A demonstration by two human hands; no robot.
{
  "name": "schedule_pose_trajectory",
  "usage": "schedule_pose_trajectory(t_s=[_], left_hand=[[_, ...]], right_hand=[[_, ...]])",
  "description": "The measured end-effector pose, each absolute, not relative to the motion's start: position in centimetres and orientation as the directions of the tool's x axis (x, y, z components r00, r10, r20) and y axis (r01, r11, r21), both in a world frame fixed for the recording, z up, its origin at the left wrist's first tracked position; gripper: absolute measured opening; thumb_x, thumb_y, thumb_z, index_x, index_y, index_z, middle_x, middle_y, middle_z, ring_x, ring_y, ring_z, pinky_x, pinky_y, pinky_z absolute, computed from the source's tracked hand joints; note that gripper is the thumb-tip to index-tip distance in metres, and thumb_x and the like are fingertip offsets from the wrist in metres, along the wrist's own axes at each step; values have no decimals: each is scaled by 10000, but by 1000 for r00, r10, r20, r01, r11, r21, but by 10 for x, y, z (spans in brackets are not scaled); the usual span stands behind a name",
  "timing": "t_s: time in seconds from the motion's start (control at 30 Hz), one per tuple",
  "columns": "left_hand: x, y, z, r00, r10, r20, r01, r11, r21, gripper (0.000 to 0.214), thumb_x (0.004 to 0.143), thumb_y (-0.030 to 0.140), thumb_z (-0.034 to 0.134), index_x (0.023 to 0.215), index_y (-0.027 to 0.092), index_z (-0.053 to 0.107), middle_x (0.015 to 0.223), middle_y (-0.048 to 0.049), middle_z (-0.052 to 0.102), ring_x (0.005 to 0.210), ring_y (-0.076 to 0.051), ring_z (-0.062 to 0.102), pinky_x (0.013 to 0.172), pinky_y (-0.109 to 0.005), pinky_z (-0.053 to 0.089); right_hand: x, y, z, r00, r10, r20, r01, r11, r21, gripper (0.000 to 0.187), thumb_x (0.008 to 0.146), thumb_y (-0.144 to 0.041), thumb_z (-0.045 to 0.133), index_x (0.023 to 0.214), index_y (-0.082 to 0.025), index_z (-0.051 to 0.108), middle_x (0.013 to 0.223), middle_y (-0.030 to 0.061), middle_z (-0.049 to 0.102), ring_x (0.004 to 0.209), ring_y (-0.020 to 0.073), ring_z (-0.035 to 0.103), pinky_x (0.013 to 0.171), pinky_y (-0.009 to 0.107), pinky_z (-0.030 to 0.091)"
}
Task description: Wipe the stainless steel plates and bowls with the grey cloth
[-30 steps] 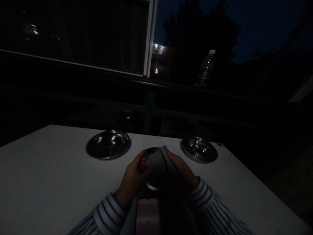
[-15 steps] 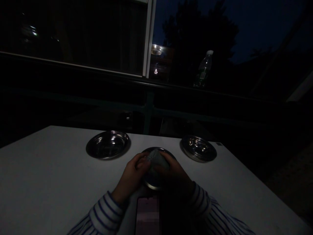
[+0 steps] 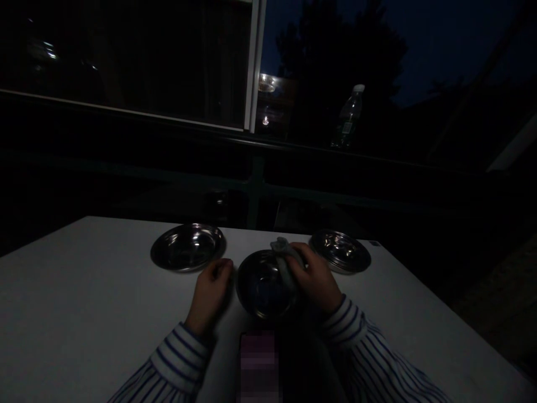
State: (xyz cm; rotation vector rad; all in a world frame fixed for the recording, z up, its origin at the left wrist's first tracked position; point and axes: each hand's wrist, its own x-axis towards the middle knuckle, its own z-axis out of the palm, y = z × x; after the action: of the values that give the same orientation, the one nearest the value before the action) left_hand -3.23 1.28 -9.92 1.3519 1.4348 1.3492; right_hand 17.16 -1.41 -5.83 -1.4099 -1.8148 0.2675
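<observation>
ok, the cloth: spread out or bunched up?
Bunched: the cloth is wadded in the right hand, against the right rim of the middle bowl.

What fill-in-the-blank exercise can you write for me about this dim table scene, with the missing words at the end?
1. The right hand holds a grey ____ at the rim of the middle bowl.
2. The left hand rests on the white ____, left of that bowl.
3. In all, ____ metal dishes are in view.
4. The bottle in the background has a ____ cap.
Missing words: cloth; table; three; white.
</observation>
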Motion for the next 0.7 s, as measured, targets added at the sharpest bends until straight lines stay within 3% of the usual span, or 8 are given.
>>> schedule_pose_trajectory(t_s=[0.07,0.13,0.2,0.4,0.57,0.7], left_hand=[[-36,18,-111,-98,990,105,274,-75,959,461,692,483,558,929,97,641,969,-166,682,930,-271,619,851,-390,439],[-36,20,-121,-26,996,91,295,-79,952,500,712,502,537,987,95,633,1064,-178,654,1000,-268,596,892,-379,414],[-32,20,-127,43,995,91,269,-99,958,496,738,506,508,996,102,634,1064,-163,658,988,-255,602,879,-360,423],[-26,15,-127,159,987,-27,145,4,989,505,776,501,450,1051,103,592,730,-66,687,640,-197,633,556,-291,474],[-25,20,-128,99,995,16,68,-23,997,464,761,508,459,941,118,637,799,-73,692,722,-196,627,642,-295,481],[-21,25,-126,88,994,57,60,-63,996,447,791,476,418,918,113,644,819,-80,697,756,-203,625,720,-322,473]], right_hand=[[171,-10,-56,-197,889,414,893,337,-298,279,862,-229,415,1106,-170,538,1000,80,633,929,213,551,797,329,420],[166,-4,-58,-312,918,243,943,331,-43,292,854,-189,400,1105,-166,548,1031,103,621,959,244,531,754,343,435],[159,5,-64,-338,934,115,941,332,65,281,839,-163,398,1058,-148,573,1051,133,607,990,266,519,725,343,447],[150,28,-91,-335,942,23,942,334,27,269,821,-195,426,984,-95,615,1043,184,588,937,260,567,772,356,445],[150,32,-99,-449,894,-8,893,448,-46,320,878,-266,381,1060,-113,596,1072,152,587,966,212,561,844,313,417],[153,33,-96,-511,859,-25,858,508,-72,283,880,-214,386,984,-111,628,998,140,609,901,183,575,801,284,432]])
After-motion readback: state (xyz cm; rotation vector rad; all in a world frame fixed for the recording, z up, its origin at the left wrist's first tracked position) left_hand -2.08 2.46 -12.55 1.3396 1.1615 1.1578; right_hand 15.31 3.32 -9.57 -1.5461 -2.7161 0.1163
